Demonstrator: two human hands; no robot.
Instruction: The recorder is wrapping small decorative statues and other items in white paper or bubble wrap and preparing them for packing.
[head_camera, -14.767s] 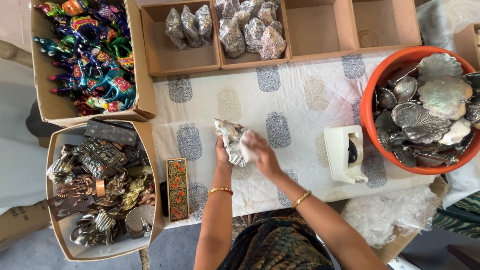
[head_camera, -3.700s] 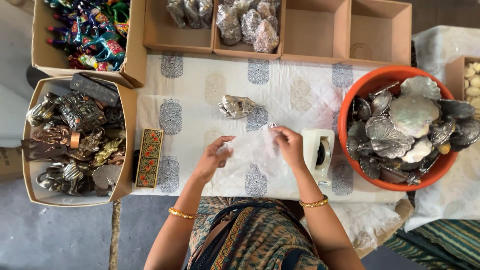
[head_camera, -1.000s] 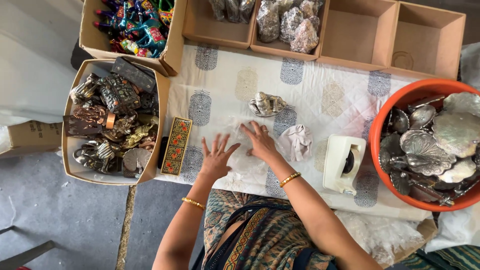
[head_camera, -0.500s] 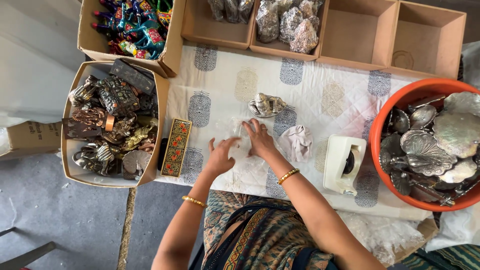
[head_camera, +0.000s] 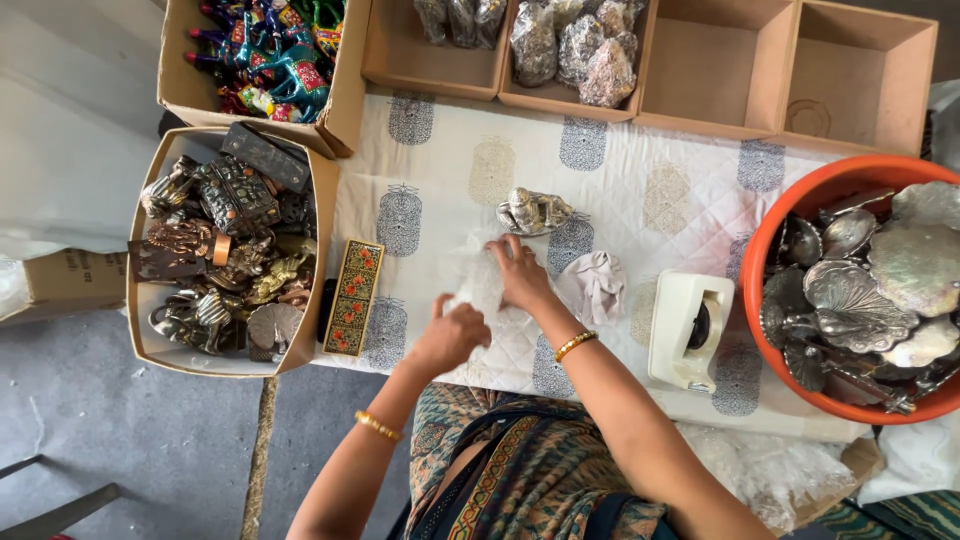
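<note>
A person leans over a tabletop (head_camera: 700, 190) covered with a white quilted cloth printed with grey and tan motifs; both hands rest on a sheet of clear plastic wrap (head_camera: 478, 280) spread near the front edge of the cloth; the left hand (head_camera: 452, 335) is curled, its fingers pinching the near edge of the wrap; the right hand (head_camera: 519, 274) lies flat and open, palm down on the far side of the same sheet; a gold bangle circles each wrist. Just beyond the right hand's fingertips lies a small silver metal figurine (head_camera: 534, 211), apart from the wrap; a crumpled pale cloth (head_camera: 594, 285) sits just right of the right wrist; farther right stands a white tape dispenser (head_camera: 686, 330). An orange tub (head_camera: 772, 240) at the right edge holds silvery shell-shaped dishes; a painted narrow box (head_camera: 352, 297) lies left of the hands; beside it, an open cardboard box (head_camera: 318, 200) is filled with metal ornaments; another cardboard box (head_camera: 345, 100) at upper left holds brightly coloured figures; along the far edge, cardboard trays (head_camera: 640, 110) carry plastic-wrapped items, two trays at the right standing bare.
</note>
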